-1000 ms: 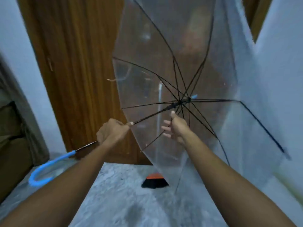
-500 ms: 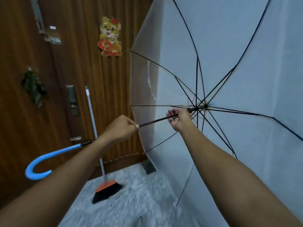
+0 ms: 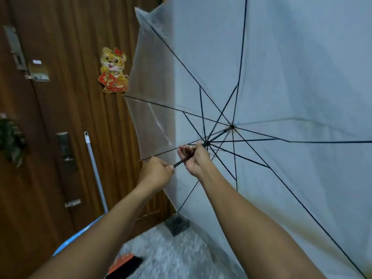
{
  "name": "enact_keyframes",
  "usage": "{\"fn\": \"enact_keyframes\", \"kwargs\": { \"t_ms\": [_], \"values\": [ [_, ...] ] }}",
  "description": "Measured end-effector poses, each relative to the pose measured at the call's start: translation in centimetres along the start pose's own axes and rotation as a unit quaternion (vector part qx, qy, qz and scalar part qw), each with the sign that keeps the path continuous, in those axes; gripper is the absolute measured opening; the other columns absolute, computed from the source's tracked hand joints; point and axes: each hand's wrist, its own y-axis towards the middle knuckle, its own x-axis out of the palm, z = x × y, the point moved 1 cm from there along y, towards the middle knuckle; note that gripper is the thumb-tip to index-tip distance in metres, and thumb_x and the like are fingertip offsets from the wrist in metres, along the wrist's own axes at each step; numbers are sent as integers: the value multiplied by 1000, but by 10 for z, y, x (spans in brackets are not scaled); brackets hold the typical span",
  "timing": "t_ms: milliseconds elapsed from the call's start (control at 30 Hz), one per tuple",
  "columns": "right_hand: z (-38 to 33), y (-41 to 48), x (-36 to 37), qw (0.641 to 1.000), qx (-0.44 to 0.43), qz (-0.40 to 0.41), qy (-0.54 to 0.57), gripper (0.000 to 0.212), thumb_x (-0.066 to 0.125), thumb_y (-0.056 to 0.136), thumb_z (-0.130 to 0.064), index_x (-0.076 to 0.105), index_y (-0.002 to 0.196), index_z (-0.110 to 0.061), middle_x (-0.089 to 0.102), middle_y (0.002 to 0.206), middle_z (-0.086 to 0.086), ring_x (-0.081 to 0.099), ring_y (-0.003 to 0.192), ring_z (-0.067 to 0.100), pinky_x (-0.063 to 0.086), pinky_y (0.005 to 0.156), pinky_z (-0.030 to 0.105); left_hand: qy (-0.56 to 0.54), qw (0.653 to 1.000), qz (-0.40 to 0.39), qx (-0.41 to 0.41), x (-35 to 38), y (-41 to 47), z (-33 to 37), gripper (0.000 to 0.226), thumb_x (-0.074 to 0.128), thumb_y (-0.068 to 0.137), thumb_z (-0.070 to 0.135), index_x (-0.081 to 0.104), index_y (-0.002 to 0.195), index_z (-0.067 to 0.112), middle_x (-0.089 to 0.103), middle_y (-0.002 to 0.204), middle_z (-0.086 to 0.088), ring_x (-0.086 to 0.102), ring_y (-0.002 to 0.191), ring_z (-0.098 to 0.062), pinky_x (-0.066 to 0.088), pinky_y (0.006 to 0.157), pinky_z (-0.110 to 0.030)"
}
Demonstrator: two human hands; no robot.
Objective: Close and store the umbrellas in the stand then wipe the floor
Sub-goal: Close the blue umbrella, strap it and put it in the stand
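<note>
The clear umbrella (image 3: 231, 126) is held open in the air in front of the person, tipped on its side so that its inside faces the camera. Its see-through canopy (image 3: 281, 77) spreads over the right half of the view, against the pale wall (image 3: 201, 47), with thin black ribs fanning out from the hub. The black shaft (image 3: 218, 134) slants down and to the left from that hub. The right hand (image 3: 194, 158) is curled round the shaft just below the runner (image 3: 206, 143), where the short struts meet. The left hand (image 3: 156, 172) grips the shaft a little lower, close beside the right but not touching it. A strip of the blue handle (image 3: 80, 234) shows from under the left forearm. Behind the hands stands a brown wooden door (image 3: 66, 97), carrying a tiger decoration (image 3: 113, 70) and a dark lock plate (image 3: 65, 146). A broom leans against the door, its pale stick (image 3: 94, 168) upright and its orange and black head (image 3: 124, 264) on the grey speckled floor (image 3: 181, 254). A dark stone block (image 3: 177, 224) sits at the foot of the wall, next to the door.
</note>
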Motion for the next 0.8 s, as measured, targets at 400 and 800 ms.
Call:
{"fn": "enact_keyframes", "kwargs": {
  "t_ms": [400, 800],
  "values": [
    [53, -10, 71, 975, 16, -66, -213, 21, 35, 108, -27, 52, 102, -18, 20, 47, -6, 16, 30, 6, 16, 32, 14, -205, 976, -40, -55, -26, -13, -31, 27, 56, 100, 17, 65, 77, 8, 56, 59, -4, 45, 46, -14, 32, 39, -18],
    [46, 6, 115, 941, -24, -66, -331, 26, 34, 107, -23, 43, 83, -20, 29, 59, -1, 20, 31, 7, 21, 32, 15, -409, 899, -92, -126, -23, -64, -79, 30, 40, 106, 25, 53, 84, 10, 27, 54, 0, 24, 41, -11, 18, 44, -20]
  ]
}}
